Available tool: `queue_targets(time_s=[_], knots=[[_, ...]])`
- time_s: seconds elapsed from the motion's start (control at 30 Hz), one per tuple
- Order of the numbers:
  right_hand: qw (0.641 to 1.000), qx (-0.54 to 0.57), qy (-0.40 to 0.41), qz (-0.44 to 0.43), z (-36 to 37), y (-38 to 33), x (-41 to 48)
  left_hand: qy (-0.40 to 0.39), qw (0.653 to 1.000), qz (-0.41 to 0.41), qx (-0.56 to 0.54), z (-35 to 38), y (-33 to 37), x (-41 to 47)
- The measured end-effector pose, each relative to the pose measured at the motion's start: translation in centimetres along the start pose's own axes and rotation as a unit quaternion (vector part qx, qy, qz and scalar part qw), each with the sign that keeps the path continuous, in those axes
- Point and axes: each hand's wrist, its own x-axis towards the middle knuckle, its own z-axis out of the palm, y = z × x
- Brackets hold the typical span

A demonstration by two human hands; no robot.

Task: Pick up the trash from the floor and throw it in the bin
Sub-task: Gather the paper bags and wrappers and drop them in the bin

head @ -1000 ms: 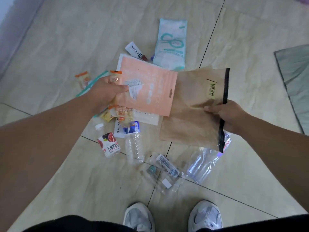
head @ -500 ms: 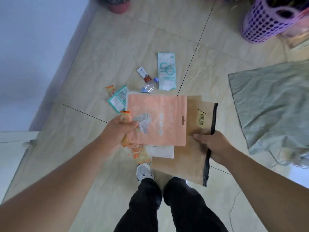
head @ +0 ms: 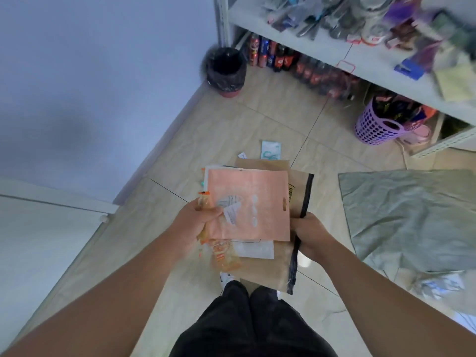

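My left hand (head: 199, 217) grips a stack of trash: a pink flat packet (head: 253, 202) on top, orange snack wrappers (head: 224, 256) and white paper (head: 253, 249) beneath it. My right hand (head: 310, 234) holds a brown paper bag (head: 268, 269) by its black-striped edge, tucked under the pink packet. A teal-and-white packet (head: 270, 149) still lies on the floor beyond the stack. The bin (head: 226, 70), lined with a black bag, stands in the far corner against the wall.
A grey cloth (head: 412, 215) is spread on the floor at right. A purple perforated basket (head: 373, 127) sits under a white shelf (head: 360, 60) loaded with clutter, with soda bottles (head: 309, 70) lined beneath. My black trouser legs (head: 252, 320) are below.
I have stood up and the view has lifted toward the corner, so the bin and shelf came into sight. Both hands drew together, the brown bag sliding under the pink packet.
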Motion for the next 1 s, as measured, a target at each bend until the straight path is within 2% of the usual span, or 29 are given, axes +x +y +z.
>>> queue_targets(time_s=[0.17, 0.47, 0.57, 0.67, 0.8, 1.0], knots=[[0.997, -0.034, -0.057, -0.034, 0.3, -4.9, -1.8, -0.003, 0.998, 0.053, 0.021, 0.7, 3.7, -2.3], [0.990, -0.020, -0.117, -0.076, -3.6, -13.0, -0.4, -0.012, 0.996, 0.084, 0.009, 6.2, 8.9, -2.2], [0.989, -0.003, -0.125, -0.074, -6.4, -15.6, 1.5, 0.030, 0.993, 0.110, 0.018, 9.9, 10.2, -1.1], [0.985, 0.046, -0.164, -0.028, -10.7, -18.5, 3.8, 0.083, 0.987, 0.130, 0.047, 14.5, 11.1, 0.6], [0.971, -0.008, -0.233, -0.044, -17.4, -23.2, 5.8, 0.140, 0.978, 0.135, 0.072, 21.8, 11.3, 3.0], [0.974, -0.093, -0.196, -0.066, -25.3, -28.6, 8.4, 0.148, 0.977, 0.147, 0.048, 31.5, 12.4, 5.5]])
